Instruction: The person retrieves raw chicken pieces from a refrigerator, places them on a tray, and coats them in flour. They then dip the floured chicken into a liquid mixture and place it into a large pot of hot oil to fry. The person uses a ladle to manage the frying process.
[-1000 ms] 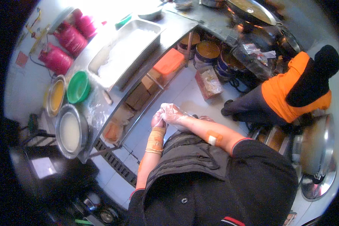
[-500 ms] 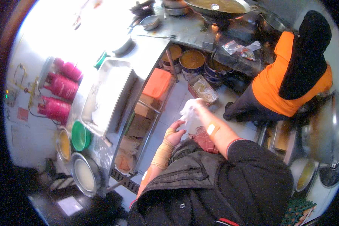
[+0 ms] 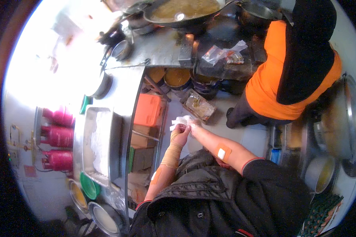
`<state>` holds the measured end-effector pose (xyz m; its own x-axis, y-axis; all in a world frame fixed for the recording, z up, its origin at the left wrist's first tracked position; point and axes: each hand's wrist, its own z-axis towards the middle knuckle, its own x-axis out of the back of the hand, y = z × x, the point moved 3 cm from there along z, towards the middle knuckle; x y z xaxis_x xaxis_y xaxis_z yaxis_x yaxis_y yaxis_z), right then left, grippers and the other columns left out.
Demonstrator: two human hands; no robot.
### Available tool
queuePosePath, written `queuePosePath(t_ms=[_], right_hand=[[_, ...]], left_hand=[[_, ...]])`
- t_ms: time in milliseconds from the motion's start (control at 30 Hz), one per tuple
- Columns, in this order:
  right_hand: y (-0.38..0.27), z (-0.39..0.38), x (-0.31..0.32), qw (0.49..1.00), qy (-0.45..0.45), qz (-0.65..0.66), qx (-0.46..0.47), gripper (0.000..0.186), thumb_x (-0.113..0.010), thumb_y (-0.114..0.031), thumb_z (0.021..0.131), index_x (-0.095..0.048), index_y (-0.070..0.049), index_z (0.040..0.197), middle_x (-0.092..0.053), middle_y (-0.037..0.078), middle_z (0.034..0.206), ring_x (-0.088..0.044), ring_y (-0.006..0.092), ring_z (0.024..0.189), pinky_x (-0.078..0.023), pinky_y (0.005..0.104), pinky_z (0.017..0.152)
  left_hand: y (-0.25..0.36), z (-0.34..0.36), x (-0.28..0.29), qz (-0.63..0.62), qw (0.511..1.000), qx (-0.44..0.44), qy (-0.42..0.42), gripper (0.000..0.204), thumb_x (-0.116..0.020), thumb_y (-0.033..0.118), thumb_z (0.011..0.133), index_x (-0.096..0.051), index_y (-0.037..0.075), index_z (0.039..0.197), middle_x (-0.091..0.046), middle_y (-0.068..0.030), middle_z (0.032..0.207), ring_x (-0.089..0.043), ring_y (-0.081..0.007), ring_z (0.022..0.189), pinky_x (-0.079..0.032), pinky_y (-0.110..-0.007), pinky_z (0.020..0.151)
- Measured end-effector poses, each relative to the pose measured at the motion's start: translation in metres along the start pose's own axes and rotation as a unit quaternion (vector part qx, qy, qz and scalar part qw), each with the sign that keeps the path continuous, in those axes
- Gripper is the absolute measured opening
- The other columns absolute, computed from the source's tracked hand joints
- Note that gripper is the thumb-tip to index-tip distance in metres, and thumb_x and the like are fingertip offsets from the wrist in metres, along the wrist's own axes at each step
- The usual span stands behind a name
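In front of my body, both hands come together around crumpled thin white material [image 3: 180,121]; whether it is tissue, cloth or plastic I cannot make out. My left hand [image 3: 180,134], its wrist and forearm wrapped in a tan bandage [image 3: 171,155], is closed with its fingertips against the material. My right hand [image 3: 194,125] grips it from the other side, partly hidden by the white folds. An orange patch with a white pad [image 3: 222,153] is stuck to my right forearm, and a similar patch [image 3: 156,176] shows on the left one.
A counter on the left holds a steel tray [image 3: 114,154] with white powder, a green bowl [image 3: 90,185] and basins. Ahead stand a stove with a large wok [image 3: 186,23] and a floor-level box [image 3: 199,106]. At right is a person in orange and black [image 3: 271,85]. Egg trays [image 3: 322,217] sit lower right.
My left hand has risen to meet the right at the white material, closing the gap between them. The view has turned, and the counter stands more upright in it.
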<state>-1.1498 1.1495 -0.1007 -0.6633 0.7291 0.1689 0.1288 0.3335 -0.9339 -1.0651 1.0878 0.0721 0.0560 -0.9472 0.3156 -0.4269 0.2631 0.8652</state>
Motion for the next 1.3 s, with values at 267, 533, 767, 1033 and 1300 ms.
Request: queuePosePath(t_ms=[267, 533, 767, 1033, 1300], right_hand=[[-0.006, 0.011, 0.065, 0.959, 0.053, -0.266, 0.078, 0.032, -0.068, -0.031, 0.096, -0.07, -0.016, 0.123, -0.064, 0.009, 0.134, -0.068, 0.0301, 0.112, -0.056, 0.0439, 0.089], [0.002, 0.023, 0.101, 0.941, 0.012, -0.33, -0.081, 0.05, -0.063, -0.032, 0.096, -0.056, -0.03, 0.146, -0.053, 0.008, 0.15, -0.051, 0.0367, 0.136, -0.05, 0.0519, 0.104], [0.028, 0.081, 0.059, 0.637, 0.435, 0.594, -0.228, 0.045, -0.066, -0.03, 0.095, -0.063, -0.012, 0.136, -0.068, 0.012, 0.127, -0.067, 0.0292, 0.107, -0.056, 0.0436, 0.086], [-0.063, 0.058, 0.094, 0.802, 0.558, -0.14, -0.161, 0.028, -0.061, -0.011, 0.09, -0.07, -0.002, 0.115, -0.069, 0.029, 0.107, -0.066, 0.0477, 0.1, -0.053, 0.055, 0.083], [-0.114, 0.007, 0.071, 0.712, 0.677, -0.127, -0.135, 0.019, -0.074, -0.017, 0.084, -0.07, 0.001, 0.09, -0.07, 0.024, 0.08, -0.068, 0.0453, 0.072, -0.054, 0.0537, 0.066]], left_hand=[[0.035, 0.055, -0.01, 0.084, 0.979, -0.073, -0.172, 0.039, -0.074, 0.044, 0.094, -0.072, 0.006, 0.102, -0.076, -0.0095, 0.096, -0.072, -0.0216, 0.087, -0.055, -0.037, 0.082], [0.029, 0.131, -0.033, 0.227, 0.925, -0.139, -0.271, 0.03, -0.074, 0.038, 0.09, -0.068, 0.009, 0.087, -0.072, -0.0143, 0.082, -0.071, -0.0317, 0.079, -0.055, -0.044, 0.074], [0.016, 0.255, -0.034, 0.479, 0.765, -0.273, -0.332, 0.023, -0.065, 0.026, 0.087, -0.075, 0.01, 0.099, -0.074, -0.0204, 0.099, -0.071, -0.0403, 0.097, -0.055, -0.05, 0.086], [0.029, 0.341, -0.053, 0.409, 0.789, -0.282, -0.361, 0.027, -0.059, 0.025, 0.09, -0.076, 0.009, 0.103, -0.074, -0.0218, 0.107, -0.07, -0.0417, 0.103, -0.055, -0.047, 0.092], [0.003, 0.357, -0.049, 0.174, 0.884, 0.118, -0.419, 0.023, -0.066, 0.031, 0.094, -0.071, 0.008, 0.09, -0.069, -0.0095, 0.075, -0.069, -0.0233, 0.073, -0.054, -0.039, 0.063]])
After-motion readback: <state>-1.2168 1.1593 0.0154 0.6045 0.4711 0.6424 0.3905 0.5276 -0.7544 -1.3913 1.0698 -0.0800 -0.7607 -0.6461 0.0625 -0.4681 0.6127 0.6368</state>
